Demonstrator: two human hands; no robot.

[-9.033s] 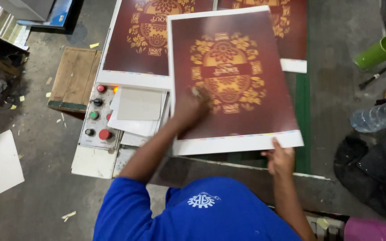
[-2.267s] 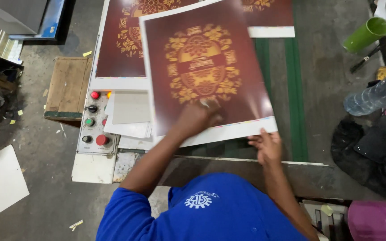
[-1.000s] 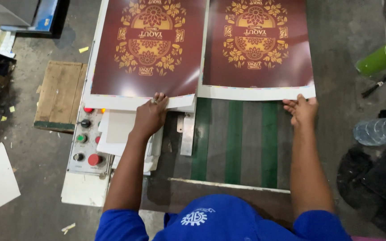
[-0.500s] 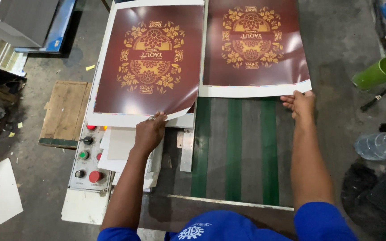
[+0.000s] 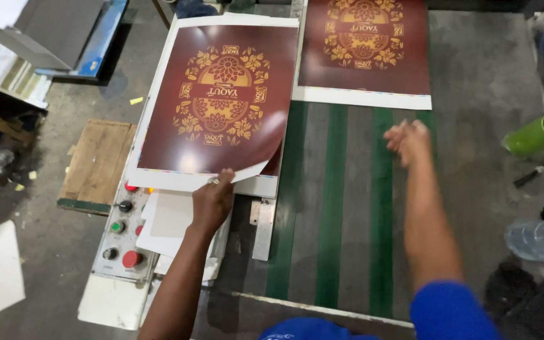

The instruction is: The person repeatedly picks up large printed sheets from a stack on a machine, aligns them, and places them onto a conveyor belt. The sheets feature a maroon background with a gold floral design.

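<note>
Presently, the left hand [image 5: 212, 200] pinches the near edge of a maroon printed sheet [image 5: 221, 101] with a gold floral pattern; the fingers are closed on the white margin, and the near right corner of the sheet curls up a little. The sheet lies at the left of the worktop [image 5: 473, 94], over other sheets of the same kind, partly overhanging the edge.

A second maroon sheet [image 5: 365, 53] lies farther away and to the right, flat on the green belts [image 5: 335, 208], which run near to far along the worktop. The two sheets sit just beside each other.

The right hand [image 5: 410, 140] is in the air over the belts, near the second sheet's near edge but not touching it. It holds nothing; it is blurred, with fingers loosely curled, so the exact spread cannot be told.

Near left of the held sheet: a control panel [image 5: 121, 242] with red, green and black buttons, partly covered by loose white paper [image 5: 171, 217]. A wooden board [image 5: 96, 164] lies on the floor at left. A green cup [image 5: 539, 133] lies at far right.
</note>
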